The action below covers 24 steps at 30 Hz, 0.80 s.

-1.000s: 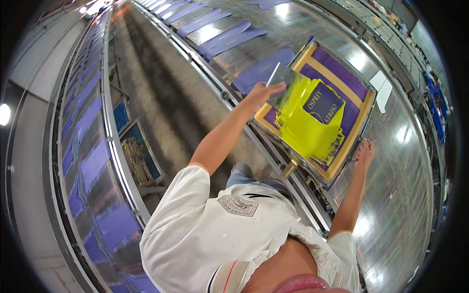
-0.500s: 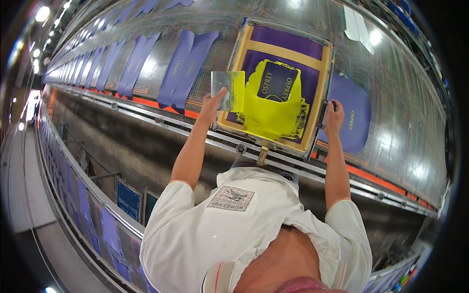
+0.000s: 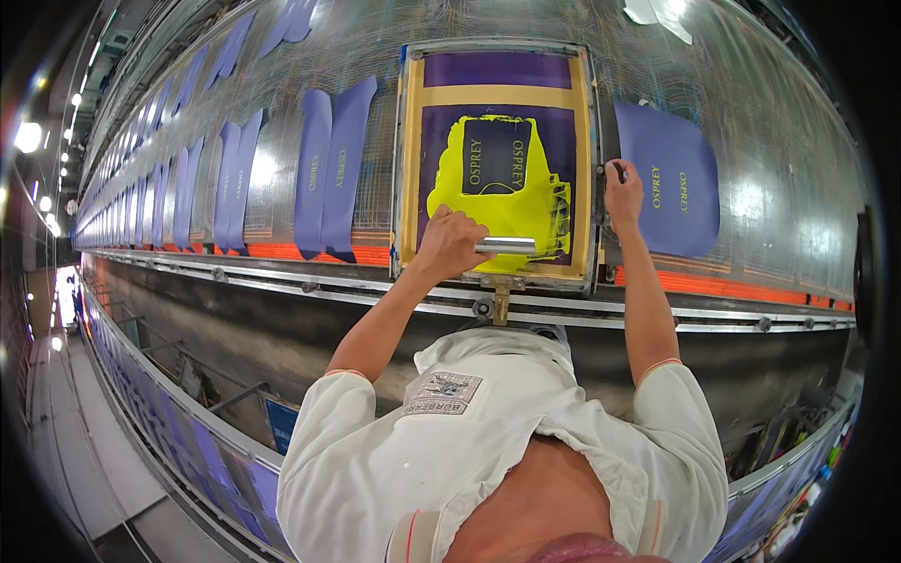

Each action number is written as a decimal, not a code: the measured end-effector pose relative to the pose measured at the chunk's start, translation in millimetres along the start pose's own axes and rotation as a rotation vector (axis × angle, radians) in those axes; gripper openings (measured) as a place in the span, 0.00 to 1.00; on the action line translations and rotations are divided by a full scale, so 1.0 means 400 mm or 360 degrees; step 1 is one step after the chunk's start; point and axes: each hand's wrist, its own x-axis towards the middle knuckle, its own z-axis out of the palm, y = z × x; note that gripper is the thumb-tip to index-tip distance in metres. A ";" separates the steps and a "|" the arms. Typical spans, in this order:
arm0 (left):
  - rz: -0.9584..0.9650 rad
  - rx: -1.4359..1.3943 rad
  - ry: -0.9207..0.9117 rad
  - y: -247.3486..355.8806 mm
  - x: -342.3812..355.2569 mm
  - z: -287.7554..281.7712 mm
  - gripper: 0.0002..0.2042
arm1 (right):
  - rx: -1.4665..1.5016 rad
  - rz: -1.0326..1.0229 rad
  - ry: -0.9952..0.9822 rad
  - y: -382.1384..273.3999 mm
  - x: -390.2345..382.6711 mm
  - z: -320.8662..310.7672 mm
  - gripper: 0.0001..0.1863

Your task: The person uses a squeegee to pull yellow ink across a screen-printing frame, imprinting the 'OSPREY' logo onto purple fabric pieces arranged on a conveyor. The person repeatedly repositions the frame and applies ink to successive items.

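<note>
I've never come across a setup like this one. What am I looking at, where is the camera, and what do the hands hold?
There is no machine arm: these are a person's bare hands, seen from a camera on their head. The left hand holds a flat metal plate over yellow paste inside a rectangular frame. The right hand is by the frame's right edge; its grip is unclear. Flat purple pieces lie either side on the long table.

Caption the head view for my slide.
Left hand gripping silver metal scraper over yellow-inked rectangular screen, right hand alongside.
</note>
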 end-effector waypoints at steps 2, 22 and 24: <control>0.0020 -0.0044 0.0075 -0.027 0.014 0.009 0.14 | -0.0033 0.0050 -0.0016 -0.007 -0.002 -0.002 0.14; -0.0245 -0.0096 0.0185 -0.156 0.391 -0.140 0.17 | -0.0032 0.0099 -0.0049 -0.009 0.016 -0.025 0.14; -0.0415 -0.0100 0.0147 -0.095 0.292 -0.115 0.15 | -0.0086 -0.0038 0.0056 -0.006 0.018 -0.024 0.14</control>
